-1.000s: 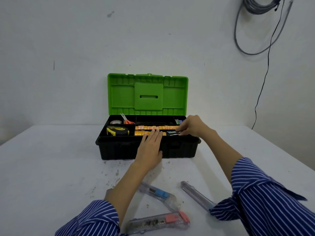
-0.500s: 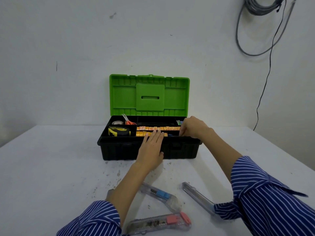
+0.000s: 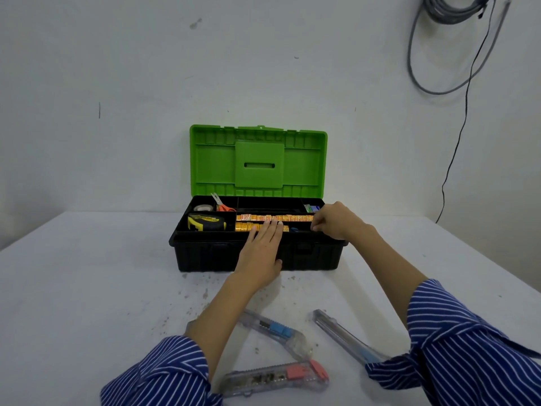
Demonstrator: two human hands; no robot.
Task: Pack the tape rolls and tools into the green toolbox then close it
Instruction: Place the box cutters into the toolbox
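The toolbox [image 3: 205,256] stands open on the table, its green lid [image 3: 257,161] upright and its black tray on top. In the tray lie a yellow tape measure [image 3: 206,225], a tape roll [image 3: 204,207], orange-handled scissors [image 3: 223,204] and two rows of orange-yellow packets [image 3: 272,218]. My left hand [image 3: 262,253] rests flat over the front rim, fingers straight on the packets. My right hand [image 3: 336,221] is curled at the tray's right end; what its fingertips hold is hidden. Three clear utility knives lie near me: blue-slider [image 3: 276,332], pink-slider [image 3: 278,378] and a slim one [image 3: 344,336].
The white table [image 3: 87,288] has dark specks in front of the toolbox. A white wall stands right behind the lid. Grey and black cables [image 3: 456,68] hang on the wall at the upper right.
My right hand has shifted slightly within the tray's right end. The left hand stays on the front rim. The knives have not moved.
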